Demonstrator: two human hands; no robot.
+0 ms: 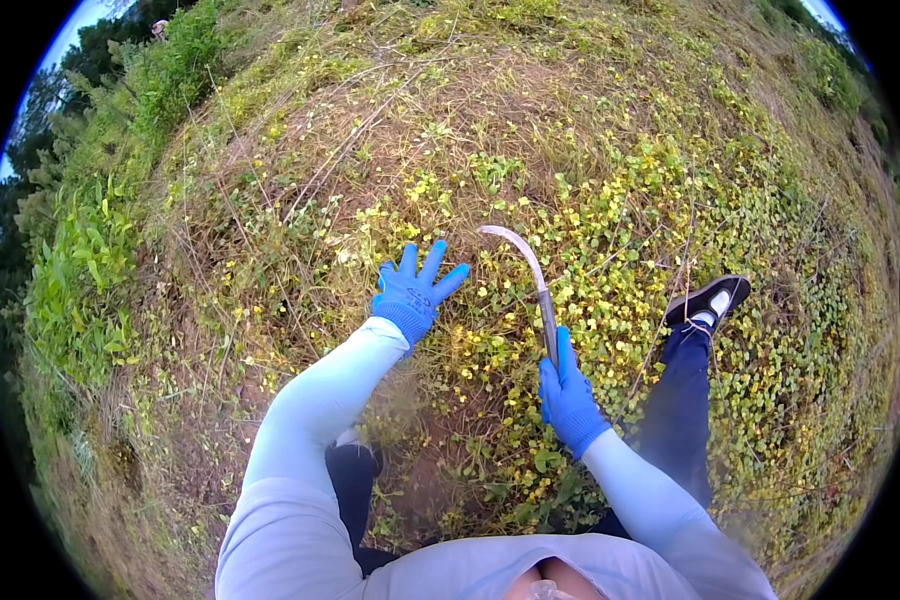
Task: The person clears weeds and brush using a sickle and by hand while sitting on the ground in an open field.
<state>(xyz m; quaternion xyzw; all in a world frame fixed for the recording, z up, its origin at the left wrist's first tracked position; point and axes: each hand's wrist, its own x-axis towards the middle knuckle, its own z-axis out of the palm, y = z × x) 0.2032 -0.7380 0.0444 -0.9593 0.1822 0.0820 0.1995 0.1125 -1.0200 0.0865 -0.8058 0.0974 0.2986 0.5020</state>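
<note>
My left hand (414,291), in a blue knit work glove, has its fingers spread over the low plants and holds nothing. To its right, my right hand (568,396) wears a matching glove and is closed around the dark handle of a sickle (534,264). The curved blade points up and bends left, its tip above and to the right of my left fingertips. Low green and yellow leafy plants (615,217) cover much of the ground around both hands. Whether the blade touches any of them I cannot tell.
Long dry stems (360,129) lie across the ground ahead. Thin stems cross my dark shoe (709,300) at the right. Taller green shrubs (94,262) stand along the left side. Brown bare soil (427,465) shows between my legs. Something pale is far off at the upper left.
</note>
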